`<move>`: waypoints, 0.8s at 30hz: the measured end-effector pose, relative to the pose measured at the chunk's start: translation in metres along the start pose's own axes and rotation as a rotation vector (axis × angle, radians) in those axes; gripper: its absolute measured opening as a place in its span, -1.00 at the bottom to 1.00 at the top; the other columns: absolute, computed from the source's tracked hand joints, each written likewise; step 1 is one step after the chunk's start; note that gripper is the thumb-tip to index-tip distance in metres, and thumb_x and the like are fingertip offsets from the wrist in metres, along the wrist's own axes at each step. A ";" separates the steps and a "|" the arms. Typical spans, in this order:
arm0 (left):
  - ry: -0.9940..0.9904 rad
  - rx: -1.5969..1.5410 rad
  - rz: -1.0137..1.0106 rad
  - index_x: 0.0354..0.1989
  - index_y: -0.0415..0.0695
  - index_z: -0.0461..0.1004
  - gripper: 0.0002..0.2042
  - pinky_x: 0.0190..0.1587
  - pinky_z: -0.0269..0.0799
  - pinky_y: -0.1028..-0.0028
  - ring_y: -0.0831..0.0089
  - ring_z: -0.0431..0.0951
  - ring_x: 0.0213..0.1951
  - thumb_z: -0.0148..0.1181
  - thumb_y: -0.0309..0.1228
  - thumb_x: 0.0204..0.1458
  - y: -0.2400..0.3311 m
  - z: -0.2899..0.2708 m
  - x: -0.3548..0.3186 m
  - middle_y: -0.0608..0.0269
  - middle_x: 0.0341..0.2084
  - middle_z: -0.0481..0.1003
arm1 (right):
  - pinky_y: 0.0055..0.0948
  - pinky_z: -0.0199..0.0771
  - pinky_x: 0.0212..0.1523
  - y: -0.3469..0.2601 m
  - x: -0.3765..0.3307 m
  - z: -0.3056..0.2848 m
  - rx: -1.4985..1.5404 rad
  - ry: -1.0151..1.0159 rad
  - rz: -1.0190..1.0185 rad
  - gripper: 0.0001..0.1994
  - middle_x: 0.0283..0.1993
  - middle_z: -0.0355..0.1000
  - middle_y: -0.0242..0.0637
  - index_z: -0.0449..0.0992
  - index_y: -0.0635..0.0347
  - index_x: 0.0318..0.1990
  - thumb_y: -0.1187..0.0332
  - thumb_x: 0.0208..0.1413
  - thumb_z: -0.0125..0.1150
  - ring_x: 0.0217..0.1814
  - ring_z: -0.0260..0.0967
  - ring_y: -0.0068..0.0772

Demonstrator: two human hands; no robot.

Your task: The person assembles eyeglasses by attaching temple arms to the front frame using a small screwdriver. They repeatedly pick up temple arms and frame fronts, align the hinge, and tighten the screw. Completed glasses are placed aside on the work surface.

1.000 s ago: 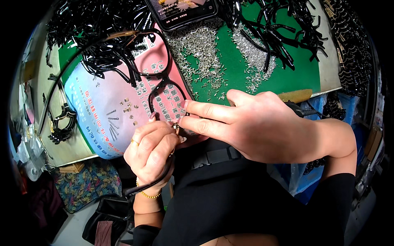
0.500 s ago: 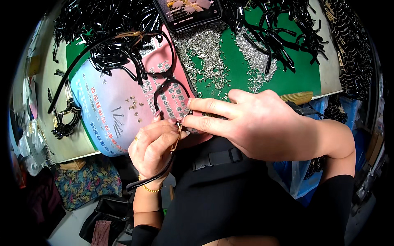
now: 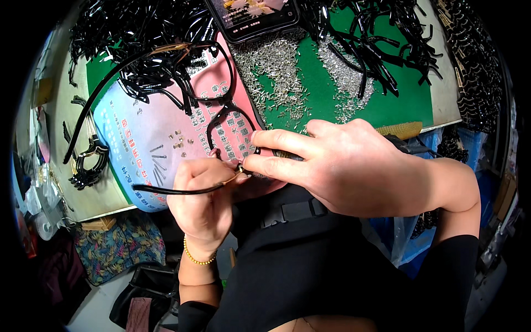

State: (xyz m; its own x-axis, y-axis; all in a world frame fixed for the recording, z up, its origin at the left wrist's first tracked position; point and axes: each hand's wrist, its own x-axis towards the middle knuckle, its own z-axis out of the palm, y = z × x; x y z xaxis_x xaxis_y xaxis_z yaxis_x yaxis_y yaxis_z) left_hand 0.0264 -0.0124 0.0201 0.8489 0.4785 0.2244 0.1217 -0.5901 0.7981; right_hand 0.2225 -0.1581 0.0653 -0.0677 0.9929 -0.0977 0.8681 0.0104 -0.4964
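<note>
Between both hands is an eyeglass frame with black rims and gold-coloured hinge parts. One black temple stretches away to the upper left. My left hand is closed at the near hinge, its fingers around the gold end of the other temple, which points left across the back of the hand. My right hand grips the near rim between fingers and thumb, its fingers reaching left. The fingertips of both hands nearly meet at the hinge, and they hide its joint.
Black temples are heaped at the back left, with more at the back right. A phone lies between them. Tiny silver screws cover the green mat. Small gold parts lie on a printed pink-and-blue sheet.
The near temple has swung from pointing down to pointing left. My left hand has turned with it and its fingers have curled in; my right hand has stayed almost still.
</note>
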 end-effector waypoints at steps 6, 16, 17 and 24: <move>0.035 -0.052 0.081 -0.26 -0.17 0.46 -0.70 -0.05 0.62 0.26 0.33 0.63 -0.32 0.40 -0.73 -0.12 -0.009 0.001 -0.005 0.22 -0.34 0.35 | -0.57 0.48 -0.58 0.002 0.004 0.003 -0.228 0.061 -0.097 -0.54 0.17 0.48 -0.47 0.55 -0.12 0.12 0.33 -0.02 0.30 -0.41 0.38 -0.47; 0.127 0.004 0.154 -0.30 -0.10 0.57 -0.71 -0.11 0.62 0.36 0.36 0.64 -0.31 0.50 -0.67 -0.19 -0.015 0.013 -0.013 0.26 -0.28 0.35 | -0.60 0.46 -0.64 0.002 0.007 0.019 -0.354 0.236 -0.143 -0.68 0.01 0.51 -0.38 0.56 0.03 0.01 0.27 0.08 0.21 -0.37 0.45 -0.48; 0.128 0.005 0.130 -0.29 -0.09 0.58 -0.71 -0.13 0.62 0.38 0.36 0.63 -0.30 0.51 -0.65 -0.19 -0.015 0.015 -0.018 0.26 -0.27 0.36 | -0.60 0.45 -0.64 0.002 0.005 0.021 -0.359 0.260 -0.137 -0.67 0.02 0.52 -0.37 0.56 0.03 0.02 0.26 0.08 0.21 -0.37 0.44 -0.47; 0.120 0.122 0.273 -0.35 -0.03 0.51 -0.80 0.16 0.43 -0.06 0.04 0.56 0.00 0.46 -0.46 -0.09 0.012 -0.008 -0.005 0.13 -0.08 0.49 | -0.25 0.59 -0.28 0.006 -0.014 -0.021 0.413 0.143 0.194 -0.71 0.08 0.45 -0.24 0.49 0.08 0.08 0.25 0.26 0.21 -0.20 0.54 -0.16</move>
State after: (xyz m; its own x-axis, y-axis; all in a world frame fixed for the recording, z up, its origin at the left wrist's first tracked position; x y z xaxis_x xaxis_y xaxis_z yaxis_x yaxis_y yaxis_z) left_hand 0.0197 -0.0163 0.0335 0.7931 0.3603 0.4911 -0.0358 -0.7772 0.6282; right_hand 0.2389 -0.1700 0.0814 0.1698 0.9785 -0.1174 0.5881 -0.1962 -0.7847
